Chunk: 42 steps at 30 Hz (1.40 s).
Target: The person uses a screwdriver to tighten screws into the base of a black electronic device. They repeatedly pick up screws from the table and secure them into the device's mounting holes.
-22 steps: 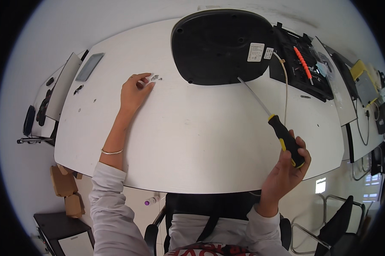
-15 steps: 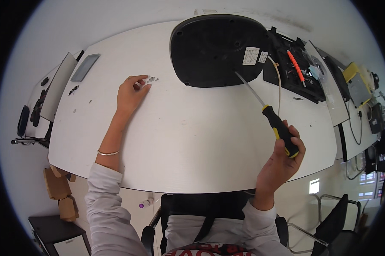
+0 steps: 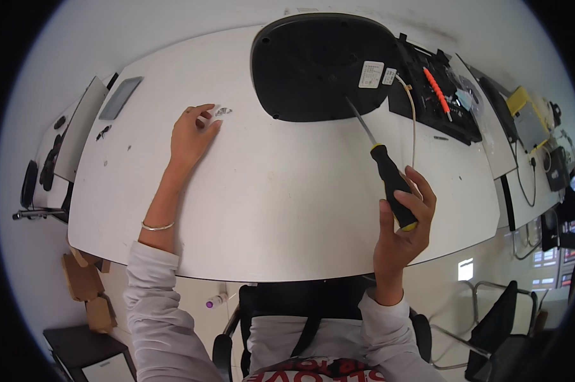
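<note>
Tabletop (image 3: 287,210) fills most of the view, white, rounded at its near edge and bare across the middle. Grey floor shows around it, with a dark chair (image 3: 491,331) at the lower right and brown cardboard pieces (image 3: 83,286) on the floor at the lower left.

At the far edge of the table lies a large black oval shell (image 3: 313,63), its flat underside up. Two small white rectangular labels (image 3: 371,74) sit side by side near its right rim. To the right of it is an open black device (image 3: 437,102) with an orange strip across it, and beyond that a yellow box (image 3: 520,102) among cables. At the far left a flat grey slab (image 3: 120,97) rests on the table.

The right hand (image 3: 402,229) is raised above the near right part of the table, fingers wrapped tightly around the black-and-yellow handle of a screwdriver (image 3: 389,181); its metal shaft slants up and left, the tip over the shell's right rim near the labels.

The left hand (image 3: 192,134) lies palm down on the table, well left of the shell, fingers loosely spread and holding nothing. Its fingertips are just beside a few small metal parts (image 3: 223,111), too small to identify.
</note>
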### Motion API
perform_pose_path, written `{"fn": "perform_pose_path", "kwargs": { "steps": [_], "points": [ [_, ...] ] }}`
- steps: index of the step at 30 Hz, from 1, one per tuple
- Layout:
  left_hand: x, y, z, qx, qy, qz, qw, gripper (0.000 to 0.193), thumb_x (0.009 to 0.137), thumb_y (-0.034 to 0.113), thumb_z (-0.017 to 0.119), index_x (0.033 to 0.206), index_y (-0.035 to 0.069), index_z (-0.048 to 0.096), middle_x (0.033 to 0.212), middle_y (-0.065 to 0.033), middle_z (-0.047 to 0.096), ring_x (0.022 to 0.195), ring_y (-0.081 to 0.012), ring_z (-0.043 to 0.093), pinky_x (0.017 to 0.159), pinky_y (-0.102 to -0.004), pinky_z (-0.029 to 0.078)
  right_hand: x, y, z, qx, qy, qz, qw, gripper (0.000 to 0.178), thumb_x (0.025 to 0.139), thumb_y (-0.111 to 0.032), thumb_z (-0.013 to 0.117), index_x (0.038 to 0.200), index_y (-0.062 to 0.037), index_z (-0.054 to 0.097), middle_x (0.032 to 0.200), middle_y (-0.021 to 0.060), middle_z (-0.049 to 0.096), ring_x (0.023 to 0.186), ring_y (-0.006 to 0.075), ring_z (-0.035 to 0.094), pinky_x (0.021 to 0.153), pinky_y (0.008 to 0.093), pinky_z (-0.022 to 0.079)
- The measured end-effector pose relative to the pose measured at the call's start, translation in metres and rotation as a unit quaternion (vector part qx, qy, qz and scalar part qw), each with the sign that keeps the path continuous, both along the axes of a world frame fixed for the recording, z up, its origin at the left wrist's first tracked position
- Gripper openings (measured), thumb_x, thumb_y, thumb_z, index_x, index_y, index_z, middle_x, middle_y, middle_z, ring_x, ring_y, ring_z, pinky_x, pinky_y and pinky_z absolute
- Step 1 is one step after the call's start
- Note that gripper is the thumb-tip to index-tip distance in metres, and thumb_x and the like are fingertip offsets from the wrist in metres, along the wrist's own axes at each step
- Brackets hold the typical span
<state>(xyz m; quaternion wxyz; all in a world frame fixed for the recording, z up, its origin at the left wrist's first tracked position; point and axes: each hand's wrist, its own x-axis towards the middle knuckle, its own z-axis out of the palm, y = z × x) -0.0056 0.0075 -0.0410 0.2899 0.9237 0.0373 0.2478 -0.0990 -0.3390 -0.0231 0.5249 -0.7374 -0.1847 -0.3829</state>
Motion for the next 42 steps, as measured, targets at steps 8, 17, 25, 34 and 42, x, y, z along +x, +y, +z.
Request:
{"fn": "perform_pose_path", "kwargs": {
  "steps": [8,17,25,34,42],
  "points": [
    [-0.004,-0.061,0.02,-0.204,-0.068,-0.073,0.974,0.036,0.083,0.01,0.063,0.118,0.007,0.059,0.106,-0.0067,0.061,0.088,-0.0133,0.056,0.075,-0.0278,0.046,-0.006,-0.001,0.006,-0.096,-0.004,-0.028,0.995,0.041,0.083,-0.008,0.065,0.117,-0.008,0.041,0.108,0.0192,0.049,0.088,0.0273,0.056,0.069,0.0327,0.048],
    [0.023,-0.12,0.007,-0.471,0.06,-0.138,0.869,0.05,0.084,0.02,0.067,0.122,-0.004,0.043,0.098,-0.0037,0.054,0.084,-0.0105,0.048,0.079,-0.0243,0.041,-0.006,-0.008,0.023,-0.122,0.022,-0.036,0.992,0.044,0.085,-0.011,0.064,0.12,-0.0018,0.039,0.095,0.0181,0.055,0.074,0.0279,0.06,0.064,0.0306,0.048],
    [0.034,-0.132,0.006,-0.556,-0.026,-0.129,0.821,0.044,0.087,0.028,0.065,0.114,-0.001,0.046,0.099,-0.006,0.053,0.089,-0.0136,0.055,0.088,-0.0274,0.046,0.009,-0.009,0.059,-0.166,-0.037,-0.012,0.985,0.04,0.079,-0.007,0.07,0.112,-0.0018,0.05,0.094,0.0157,0.055,0.076,0.0255,0.061,0.059,0.0284,0.05],
    [0.033,-0.131,0.013,-0.612,-0.023,-0.159,0.774,0.036,0.089,0.033,0.061,0.101,0.0,0.052,0.094,-0.0062,0.055,0.092,-0.0155,0.059,0.089,-0.0298,0.051,0.03,0.007,0.091,-0.16,-0.152,0.012,0.975,0.038,0.068,-0.002,0.076,0.103,-0.0051,0.064,0.102,0.0112,0.062,0.086,0.0224,0.064,0.064,0.0272,0.055],
    [0.033,-0.13,0.014,-0.631,-0.032,-0.175,0.755,0.034,0.089,0.032,0.062,0.099,0.001,0.052,0.091,-0.0051,0.056,0.093,-0.0165,0.06,0.089,-0.0313,0.051,0.031,0.004,0.06,-0.145,-0.159,0.019,0.976,0.043,0.08,0.008,0.06,0.116,-0.0043,0.041,0.117,0.0224,0.054,0.102,0.033,0.059,0.081,0.0363,0.053]
  ]
}}
